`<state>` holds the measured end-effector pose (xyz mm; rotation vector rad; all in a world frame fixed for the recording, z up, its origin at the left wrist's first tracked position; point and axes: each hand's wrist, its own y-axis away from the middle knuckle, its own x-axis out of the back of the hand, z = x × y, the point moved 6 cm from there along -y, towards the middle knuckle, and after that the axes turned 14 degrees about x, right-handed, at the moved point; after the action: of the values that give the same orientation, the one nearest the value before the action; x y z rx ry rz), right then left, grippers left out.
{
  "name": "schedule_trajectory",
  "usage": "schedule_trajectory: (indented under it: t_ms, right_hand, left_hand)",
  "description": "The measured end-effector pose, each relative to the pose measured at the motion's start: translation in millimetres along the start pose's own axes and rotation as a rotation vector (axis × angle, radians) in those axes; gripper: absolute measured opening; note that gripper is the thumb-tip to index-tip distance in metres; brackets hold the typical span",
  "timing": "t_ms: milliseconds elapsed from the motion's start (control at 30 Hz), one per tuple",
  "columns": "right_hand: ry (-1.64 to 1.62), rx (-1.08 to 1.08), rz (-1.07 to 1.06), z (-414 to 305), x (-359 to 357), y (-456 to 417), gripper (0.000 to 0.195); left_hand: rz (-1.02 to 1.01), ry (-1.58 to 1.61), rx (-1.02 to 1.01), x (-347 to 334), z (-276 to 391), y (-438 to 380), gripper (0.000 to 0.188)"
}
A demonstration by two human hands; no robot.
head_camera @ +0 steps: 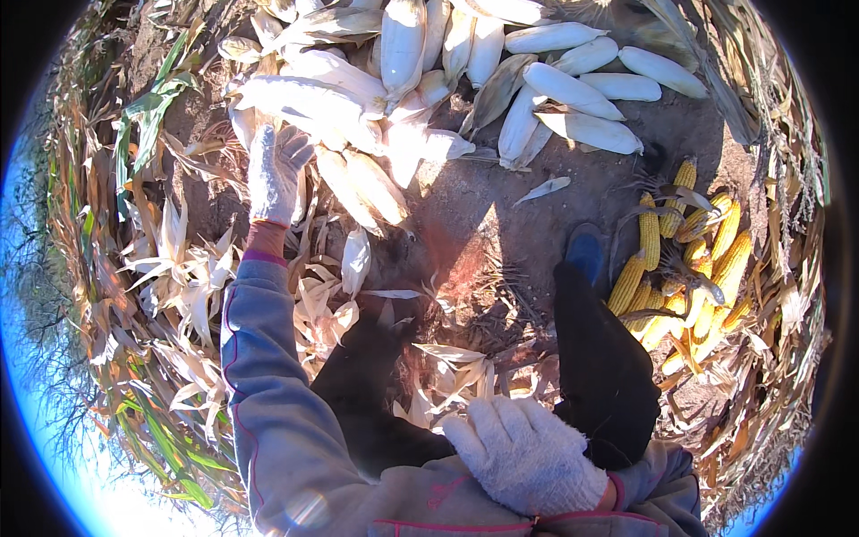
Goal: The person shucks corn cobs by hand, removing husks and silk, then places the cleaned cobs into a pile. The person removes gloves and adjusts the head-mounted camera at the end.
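My left hand, in a pale knit glove, reaches out to the left edge of a heap of corn ears in pale husks. Its fingers lie at the husks; whether they grip one cannot be told. My right hand, gloved alike, rests palm down near my lap with no ear in it. Smooth whitish unhusked ears lie at the top right of the heap. Husked yellow corn cobs are piled to the right, beyond my knee. A small husk-covered ear lies below the heap.
Loose dry husks cover the ground at the left and between my legs. Dry cornstalks stand or lie along the right rim, with more stalks and green leaves at the left. A blue shoe is beside the yellow cobs.
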<state>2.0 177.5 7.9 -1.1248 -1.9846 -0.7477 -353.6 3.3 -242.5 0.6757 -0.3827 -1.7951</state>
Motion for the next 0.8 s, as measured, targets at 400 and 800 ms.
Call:
schedule_trajectory:
  t_ms: [400,800]
  right_hand:
    - [-0.003,-0.015,0.007,3.7,1.5,-1.0,0.024]
    - [-0.011,-0.010,0.054,-0.2,-0.6,11.8,0.027]
  left_hand:
    - [0.346,-1.741,0.436,53.3,-185.3,68.6,0.073]
    - [0.289,-1.389,0.268,116.7,-191.2,34.2,0.036]
